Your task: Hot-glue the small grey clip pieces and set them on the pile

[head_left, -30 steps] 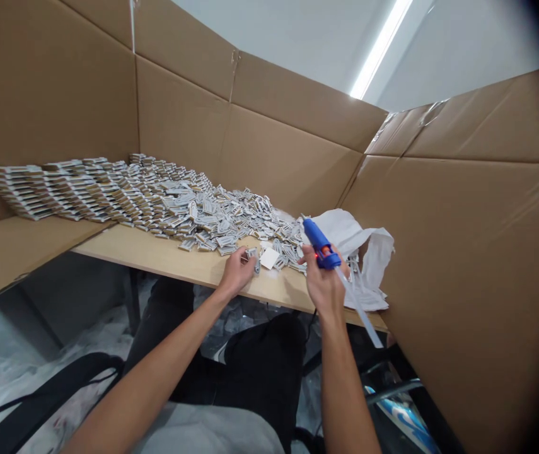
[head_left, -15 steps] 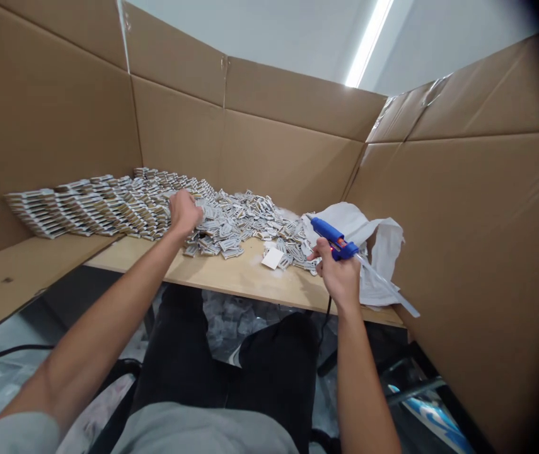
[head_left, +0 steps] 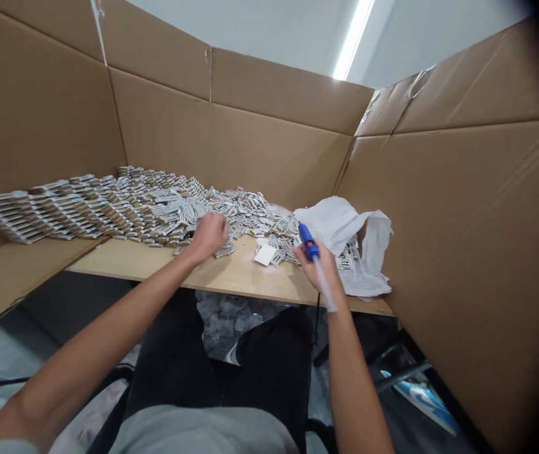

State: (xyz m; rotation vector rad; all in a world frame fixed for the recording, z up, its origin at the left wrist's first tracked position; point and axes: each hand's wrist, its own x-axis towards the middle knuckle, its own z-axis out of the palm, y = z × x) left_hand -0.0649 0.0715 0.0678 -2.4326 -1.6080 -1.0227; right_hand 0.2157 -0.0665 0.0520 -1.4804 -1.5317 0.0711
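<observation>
My right hand [head_left: 320, 261] is wrapped round a blue hot glue gun [head_left: 307, 239], its nozzle pointing away from me and a long clear glue stick [head_left: 324, 287] sticking out of the back. My left hand [head_left: 211, 234] is closed over the front of a loose pile of small grey-and-white flat pieces [head_left: 245, 208]; what its fingers hold, if anything, is hidden. Between the hands, a small white square card [head_left: 265, 255] lies on the wooden board [head_left: 231, 277]. To the left, similar pieces are stacked in slanting rows [head_left: 75, 205].
Tall cardboard walls [head_left: 278, 139] enclose the board at the back and sides. A crumpled white sheet [head_left: 335, 217] lies at the right, partly over some pieces. Clear plastic bits [head_left: 226, 312] lie below the board's front edge. A dark cord hangs under my right hand.
My left hand has moved right and toward me, from the stacked rows to the front of the loose pile. The glue gun has turned so its nozzle points more straight ahead.
</observation>
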